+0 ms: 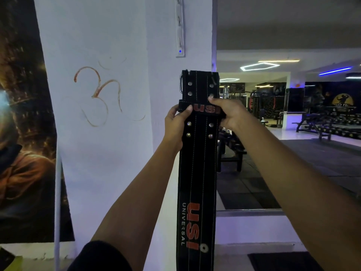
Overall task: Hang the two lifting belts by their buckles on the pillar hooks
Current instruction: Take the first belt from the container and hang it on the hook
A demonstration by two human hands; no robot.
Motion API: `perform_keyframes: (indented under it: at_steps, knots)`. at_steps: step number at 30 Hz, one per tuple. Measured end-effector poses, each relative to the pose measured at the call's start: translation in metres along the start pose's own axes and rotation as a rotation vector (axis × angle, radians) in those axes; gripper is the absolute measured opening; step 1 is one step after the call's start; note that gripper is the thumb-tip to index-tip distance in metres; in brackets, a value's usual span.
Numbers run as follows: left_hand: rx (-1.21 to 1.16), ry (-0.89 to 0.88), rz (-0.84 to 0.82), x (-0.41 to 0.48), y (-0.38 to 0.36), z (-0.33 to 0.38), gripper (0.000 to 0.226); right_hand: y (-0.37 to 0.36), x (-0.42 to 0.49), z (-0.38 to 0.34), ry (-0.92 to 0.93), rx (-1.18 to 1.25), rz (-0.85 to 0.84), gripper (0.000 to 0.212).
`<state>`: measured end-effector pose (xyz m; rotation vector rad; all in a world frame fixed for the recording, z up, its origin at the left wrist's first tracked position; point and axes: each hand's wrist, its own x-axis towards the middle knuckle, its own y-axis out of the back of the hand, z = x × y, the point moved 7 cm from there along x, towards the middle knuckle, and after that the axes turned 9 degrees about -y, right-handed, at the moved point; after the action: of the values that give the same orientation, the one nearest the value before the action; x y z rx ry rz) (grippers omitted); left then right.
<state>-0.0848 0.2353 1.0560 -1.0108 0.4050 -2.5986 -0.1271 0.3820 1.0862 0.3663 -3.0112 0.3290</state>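
A black lifting belt (197, 173) with orange lettering hangs upright in front of a white pillar (121, 133). Its metal buckle (181, 84) shows at the upper left of the belt's top end. My left hand (176, 124) grips the belt's left edge by the keeper loop, thumb on the front. My right hand (226, 112) grips the right edge at the same height. A white hook strip (180, 26) runs down the pillar above the belt's top. Only one belt is in view.
A dark poster (21, 124) covers the wall at left. An orange symbol (97, 92) is drawn on the pillar. To the right, a mirror (293, 124) shows gym benches, dumbbell racks and ceiling lights. A white ledge (254, 227) sits below it.
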Motion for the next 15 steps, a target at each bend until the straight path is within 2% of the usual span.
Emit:
perform_keyframes:
  at_steps: [1,4,8,12,15]
  knots:
    - [0.019,0.033,-0.018,0.001,0.001,0.0,0.028,0.0,0.001,-0.003,-0.04,-0.057,-0.021,0.025]
    - [0.065,0.168,-0.123,-0.001,-0.003,0.007,0.024,-0.005,0.003,-0.008,-0.09,-0.163,-0.047,0.037]
    - [0.268,0.095,-0.146,0.015,-0.006,0.026,0.034,-0.008,0.003,-0.008,-0.056,-0.163,-0.036,0.044]
    - [0.406,0.031,-0.126,0.024,-0.008,0.043,0.031,-0.015,-0.001,0.001,-0.048,-0.169,-0.136,0.022]
    - [0.395,0.011,-0.118,0.021,-0.007,0.047,0.026,-0.02,-0.004,-0.004,0.001,-0.193,-0.19,0.018]
